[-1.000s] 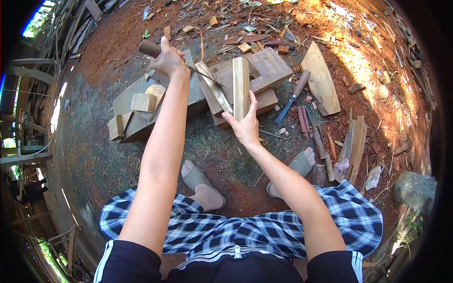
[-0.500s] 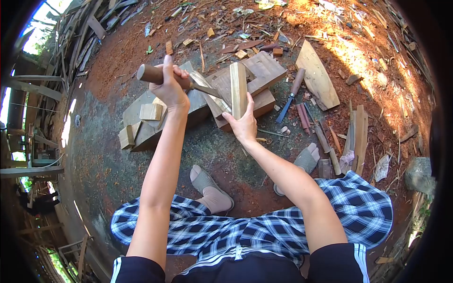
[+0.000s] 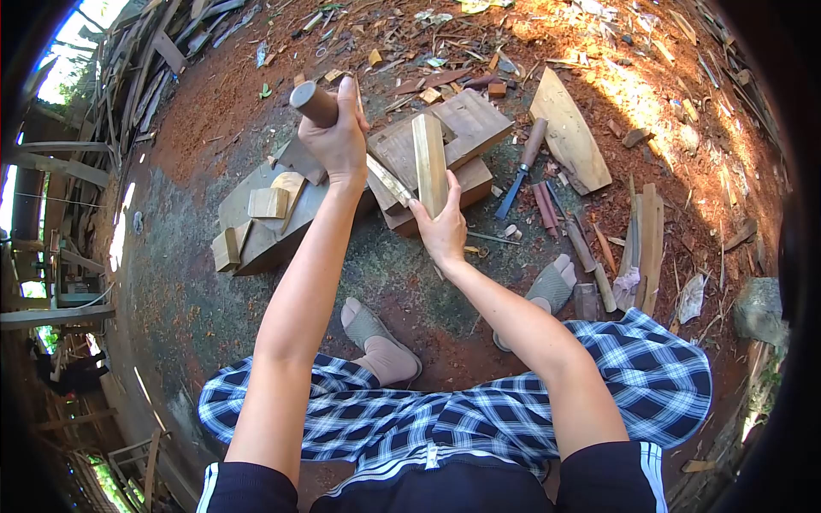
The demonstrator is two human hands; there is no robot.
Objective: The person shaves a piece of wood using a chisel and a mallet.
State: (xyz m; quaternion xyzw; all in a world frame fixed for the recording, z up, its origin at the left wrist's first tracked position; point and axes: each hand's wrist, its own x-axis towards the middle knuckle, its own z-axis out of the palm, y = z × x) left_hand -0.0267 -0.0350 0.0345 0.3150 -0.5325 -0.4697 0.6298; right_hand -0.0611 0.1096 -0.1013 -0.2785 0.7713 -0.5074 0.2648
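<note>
My left hand [image 3: 338,145] is closed round the thick brown wooden handle [image 3: 313,103] of a bladed tool. Its butt end points up toward me, and the blade is hidden behind the hand. My right hand [image 3: 443,231] grips the lower end of a pale squared wood piece [image 3: 429,158], thumb on one side and fingers on the other. That piece stands tilted against stacked brown timber blocks [image 3: 483,124]. A light wood strip [image 3: 386,179] slants beside it, close to my right thumb.
Left of the blocks, a long grey timber [image 3: 295,231] carries a small wood block [image 3: 268,203]. A blue-bladed chisel [image 3: 520,175] and a pointed board [image 3: 569,132] lie to the right. More wooden-handled tools [image 3: 590,256] lie near my foot [image 3: 554,282]. Wood scraps cover the far ground.
My left hand has moved right and slightly up with the bladed tool, and its handle has turned toward me, so the blade no longer shows. My right hand still holds the wood piece.
</note>
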